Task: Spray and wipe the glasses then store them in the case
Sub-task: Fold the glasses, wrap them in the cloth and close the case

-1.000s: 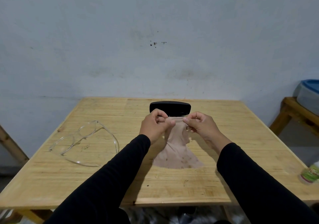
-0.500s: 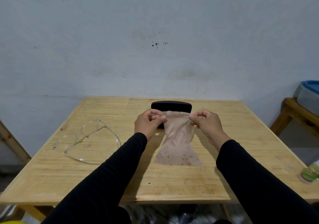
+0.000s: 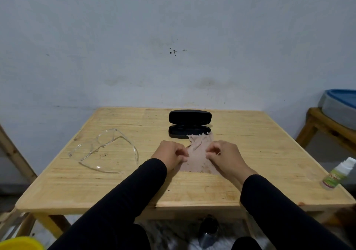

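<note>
A pale pink wiping cloth (image 3: pixel 198 153) lies on the wooden table (image 3: pixel 260 134), its far edge touching the open black glasses case (image 3: pixel 189 123). My left hand (image 3: pixel 170 153) pinches the cloth's left side and my right hand (image 3: pixel 225 156) pinches its right side, both low on the tabletop. Clear glasses (image 3: pixel 106 151) rest on the table to the left, apart from both hands. A small white and green spray bottle (image 3: pixel 338 173) stands near the table's right edge.
A wooden stand (image 3: pixel 327 126) with a blue-lidded tub (image 3: pixel 341 107) is at the right. A yellow object (image 3: pixel 21 243) shows at the bottom left, and a dark bottle (image 3: pixel 209 230) sits under the table. A grey wall rises behind.
Both hands have brought the raised cloth down and toward me onto the table. The case's open base is now uncovered.
</note>
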